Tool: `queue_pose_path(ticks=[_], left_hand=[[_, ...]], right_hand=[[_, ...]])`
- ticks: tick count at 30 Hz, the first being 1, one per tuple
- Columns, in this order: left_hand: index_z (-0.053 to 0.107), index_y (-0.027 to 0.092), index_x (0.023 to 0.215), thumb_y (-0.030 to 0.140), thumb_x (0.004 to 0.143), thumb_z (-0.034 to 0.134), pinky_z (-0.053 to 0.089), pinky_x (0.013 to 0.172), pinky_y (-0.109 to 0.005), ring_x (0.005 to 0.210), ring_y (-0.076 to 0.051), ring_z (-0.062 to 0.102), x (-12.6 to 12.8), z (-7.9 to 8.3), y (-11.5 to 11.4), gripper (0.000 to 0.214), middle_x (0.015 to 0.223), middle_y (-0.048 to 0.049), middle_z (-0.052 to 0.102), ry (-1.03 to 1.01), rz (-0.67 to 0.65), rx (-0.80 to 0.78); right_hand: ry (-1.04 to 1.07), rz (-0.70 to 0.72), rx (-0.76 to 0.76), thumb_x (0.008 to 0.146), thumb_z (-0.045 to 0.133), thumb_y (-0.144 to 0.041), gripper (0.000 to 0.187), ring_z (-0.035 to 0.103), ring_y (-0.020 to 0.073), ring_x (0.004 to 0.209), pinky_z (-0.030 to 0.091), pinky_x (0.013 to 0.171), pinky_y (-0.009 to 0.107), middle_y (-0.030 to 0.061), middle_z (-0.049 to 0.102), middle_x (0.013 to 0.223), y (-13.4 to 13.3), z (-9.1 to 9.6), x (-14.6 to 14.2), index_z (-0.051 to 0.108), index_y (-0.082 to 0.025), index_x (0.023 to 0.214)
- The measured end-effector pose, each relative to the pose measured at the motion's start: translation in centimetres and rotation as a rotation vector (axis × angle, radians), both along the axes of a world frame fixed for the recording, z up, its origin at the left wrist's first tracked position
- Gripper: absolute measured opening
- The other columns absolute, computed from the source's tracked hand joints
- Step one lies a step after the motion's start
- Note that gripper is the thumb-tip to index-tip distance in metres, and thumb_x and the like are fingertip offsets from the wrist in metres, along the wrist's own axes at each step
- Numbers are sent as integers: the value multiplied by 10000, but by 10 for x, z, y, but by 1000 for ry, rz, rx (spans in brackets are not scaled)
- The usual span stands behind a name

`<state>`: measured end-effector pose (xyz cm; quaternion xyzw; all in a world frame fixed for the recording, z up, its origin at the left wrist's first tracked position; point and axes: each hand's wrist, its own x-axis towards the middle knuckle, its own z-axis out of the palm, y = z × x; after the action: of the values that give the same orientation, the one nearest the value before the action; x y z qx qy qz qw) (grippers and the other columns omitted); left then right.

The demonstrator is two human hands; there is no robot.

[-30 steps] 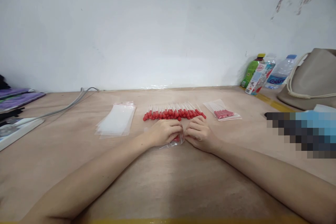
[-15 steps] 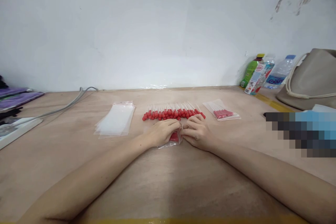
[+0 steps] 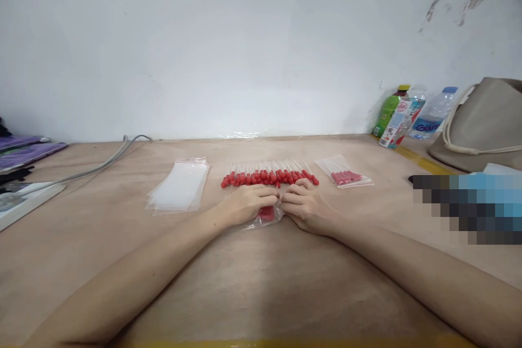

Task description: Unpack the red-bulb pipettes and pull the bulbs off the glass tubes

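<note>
My left hand (image 3: 244, 204) and my right hand (image 3: 304, 206) meet at the table's middle, fingers curled and pinched on a small clear bag (image 3: 265, 216) that holds red-tipped pieces. The bag lies on the table between and partly under the fingers. Just beyond the hands runs a row of red-tipped white sticks (image 3: 269, 174). A stack of empty clear bags (image 3: 179, 187) lies to the left of the row. A filled bag of red-tipped sticks (image 3: 345, 174) lies to its right.
The wooden table (image 3: 261, 283) meets a white wall. A grey cable (image 3: 101, 166) and flat items (image 3: 24, 196) are at the left. Bottles (image 3: 403, 114) and a beige bag (image 3: 485, 125) stand at the right, with a blurred patch (image 3: 465, 206) in front.
Both hands have kept pinching the small bag and shifted slightly left along it. The view has barely moved.
</note>
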<state>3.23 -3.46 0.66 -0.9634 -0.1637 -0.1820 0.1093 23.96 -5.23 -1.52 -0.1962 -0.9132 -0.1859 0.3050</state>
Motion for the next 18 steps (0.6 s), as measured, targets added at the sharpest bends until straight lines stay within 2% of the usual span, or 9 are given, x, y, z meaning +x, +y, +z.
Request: queue_pose_path(ticks=[3,7,9,11,13,16,18], left_hand=[[558,170,987,100,895,311,465,786,-240,948,-140,570,-7,4,2,273,1099,-54,590,-84,42,-64],[535,190,1040,128,899,317,462,795,-235,952,-132,567,-13,10,5,268,1109,-55,572,-162,10,-109],[529,190,1042,157,905,322,458,806,-242,951,-134,563,-16,13,0,251,1077,-57,580,-189,12,-164],[512,186,1076,209,906,354,449,844,-271,983,-150,550,-20,16,-9,232,1064,-64,585,-180,75,-252],[456,181,1172,288,884,429,420,914,-320,1073,-185,507,-27,15,-21,309,1142,-85,555,-150,161,-342],[311,183,1310,357,848,489,367,987,-380,1189,-223,421,-38,6,-36,525,1302,-110,443,-108,231,-458],[263,190,1337,363,850,483,367,990,-390,1197,-225,419,-41,0,-38,561,1333,-109,415,-113,259,-517]], right_hand=[[2,17,-118,847,437,-173,163,479,158,845,321,752,329,31,625,860,-3,3,3,581,-184,771],[-5,2,-380,818,494,-292,133,483,166,808,340,731,325,41,593,836,-9,9,7,563,-180,802],[46,-21,-513,852,439,-299,172,481,162,785,348,728,325,34,584,810,-10,12,8,567,-185,838],[117,-54,-620,902,333,-267,279,479,151,747,356,719,315,25,577,744,-8,12,6,578,-185,793],[170,-106,-678,906,321,-249,328,476,145,705,362,702,303,21,572,686,-5,10,2,591,-180,734],[202,-169,-688,847,452,-256,210,481,147,698,363,675,288,32,594,705,-3,6,-6,627,-175,765],[188,-194,-687,831,488,-278,187,478,146,687,358,660,282,30,587,692,-3,4,-9,637,-176,783]])
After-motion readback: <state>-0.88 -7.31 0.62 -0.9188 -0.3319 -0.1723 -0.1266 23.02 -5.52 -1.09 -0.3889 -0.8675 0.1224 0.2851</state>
